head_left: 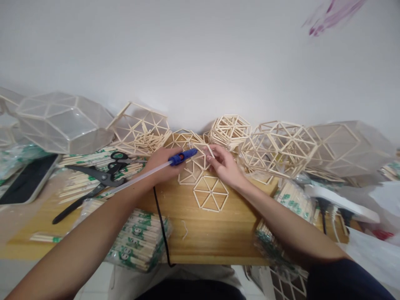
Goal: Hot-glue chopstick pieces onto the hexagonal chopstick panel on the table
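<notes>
Forearms [93, 233] reach inward: left hand [161, 166] grips glue gun [183, 157], nose and long axis slanting away rightward; right hand [226, 167] pinches stick frame [210, 150].

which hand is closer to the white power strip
Right. The right hand is over the middle of the table, with the power strip off to its right; the left hand, holding the blue glue gun, is farther left.
</notes>
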`<state>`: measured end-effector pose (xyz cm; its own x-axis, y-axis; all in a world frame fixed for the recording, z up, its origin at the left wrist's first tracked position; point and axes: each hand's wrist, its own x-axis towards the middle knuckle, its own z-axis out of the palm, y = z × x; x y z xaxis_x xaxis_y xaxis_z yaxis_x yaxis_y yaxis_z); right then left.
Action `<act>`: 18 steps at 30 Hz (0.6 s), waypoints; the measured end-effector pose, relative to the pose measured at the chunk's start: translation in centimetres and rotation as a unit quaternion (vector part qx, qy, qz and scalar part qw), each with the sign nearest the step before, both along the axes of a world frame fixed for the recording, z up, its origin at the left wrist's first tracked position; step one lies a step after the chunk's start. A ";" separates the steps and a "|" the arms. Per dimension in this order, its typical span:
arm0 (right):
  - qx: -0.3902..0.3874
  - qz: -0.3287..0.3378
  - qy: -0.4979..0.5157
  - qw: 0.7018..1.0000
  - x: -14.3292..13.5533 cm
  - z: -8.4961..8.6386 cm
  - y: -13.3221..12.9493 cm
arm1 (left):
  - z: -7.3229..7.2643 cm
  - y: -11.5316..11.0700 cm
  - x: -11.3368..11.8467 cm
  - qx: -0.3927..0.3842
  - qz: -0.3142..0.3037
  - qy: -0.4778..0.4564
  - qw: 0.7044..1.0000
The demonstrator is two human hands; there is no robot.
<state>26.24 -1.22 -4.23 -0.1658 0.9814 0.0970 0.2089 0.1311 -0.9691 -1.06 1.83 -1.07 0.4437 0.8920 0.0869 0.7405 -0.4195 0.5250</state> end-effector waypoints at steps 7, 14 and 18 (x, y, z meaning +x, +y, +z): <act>-0.029 -0.003 0.010 1.000 -0.4 -0.4 0.0 | 0.3 -0.2 0.3 0.000 0.015 0.053 0.998; 0.003 -0.023 -0.011 1.000 -0.5 -0.2 -0.1 | 0.7 -0.5 0.3 0.016 0.018 0.065 0.998; 0.002 -0.052 -0.009 0.999 -0.2 -0.1 0.0 | 0.8 -0.6 0.3 0.030 0.010 0.055 0.998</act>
